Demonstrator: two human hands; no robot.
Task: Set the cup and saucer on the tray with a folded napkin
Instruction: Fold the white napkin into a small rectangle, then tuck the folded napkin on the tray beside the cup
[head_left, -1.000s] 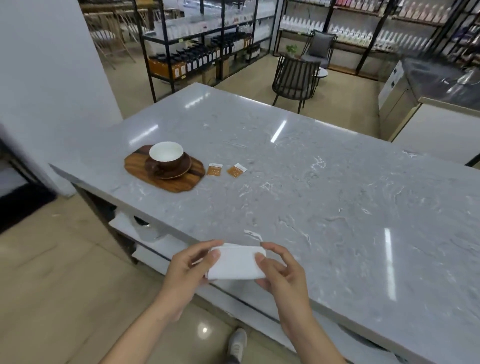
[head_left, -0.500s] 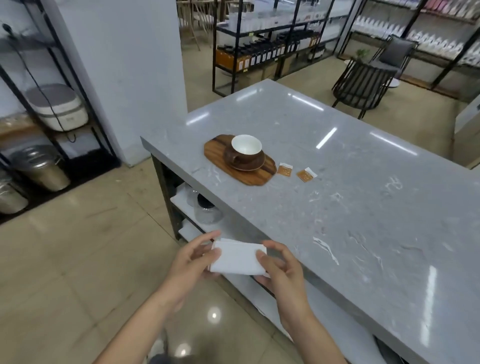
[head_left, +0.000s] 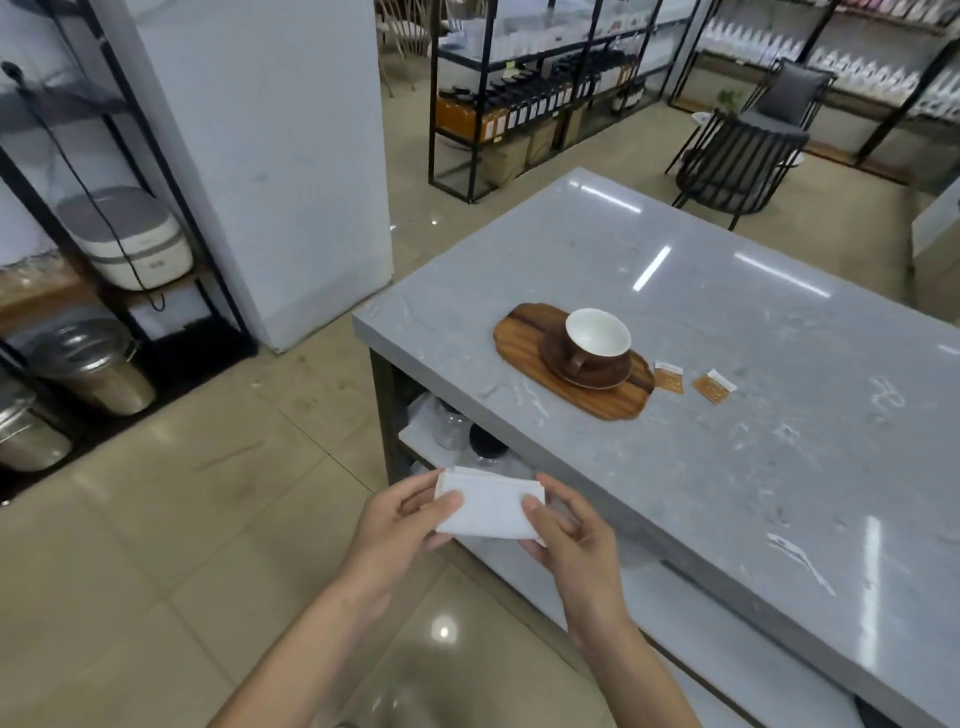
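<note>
Napkin (head_left: 488, 506) btwn both hands, off counter (head_left: 727, 467) edge

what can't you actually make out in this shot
Head view only:
- White folded napkin: its layers and underside are hidden by the left hand and right hand.
- Two small orange sachets: print too small to read.
- Brown cup with white interior: its base and the middle of the brown saucer are hidden.
- Under-counter shelf items: shaded and cut off by the grey marble counter.
</note>
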